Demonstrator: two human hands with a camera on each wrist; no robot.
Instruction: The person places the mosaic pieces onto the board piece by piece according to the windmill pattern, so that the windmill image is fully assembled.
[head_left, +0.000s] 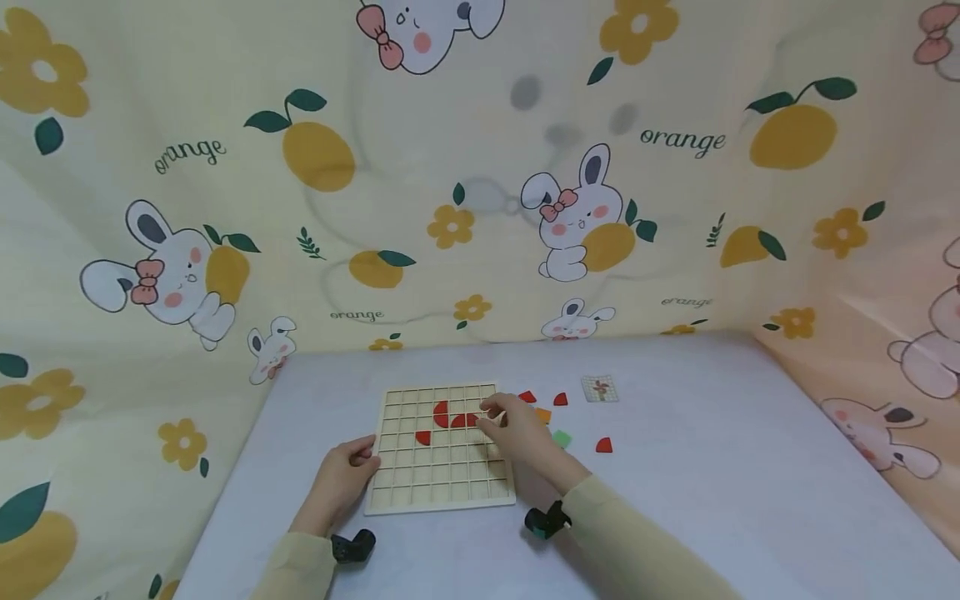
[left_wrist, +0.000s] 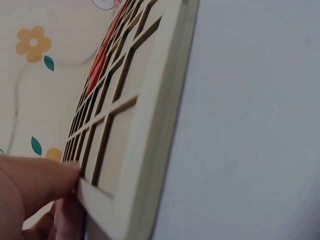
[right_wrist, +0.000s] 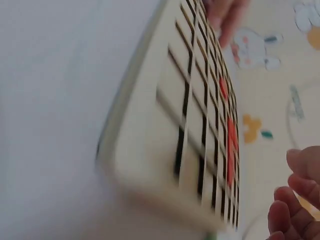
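A pale wooden grid board (head_left: 405,496) lies on the table. My left hand (head_left: 341,477) grips its left edge; the left wrist view shows the thumb (left_wrist: 55,177) at the rim. Red quarter-round pieces sit in the board's cells: a pair (head_left: 441,414) near the upper middle, others (head_left: 459,422) beside my right fingers, and a single piece (head_left: 423,437) lower left. Above the board's right side hovers my right hand (head_left: 525,435), fingers bent and thumb apart from them. No piece shows between them in the right wrist view, where the fingers (right_wrist: 287,212) are partly cut off.
Right of the board lie loose red pieces (head_left: 604,445), an orange piece (head_left: 543,414) and a green piece (head_left: 562,437). A small pattern card (head_left: 600,388) lies farther back. A printed curtain (head_left: 480,275) rises behind the white table (head_left: 712,483).
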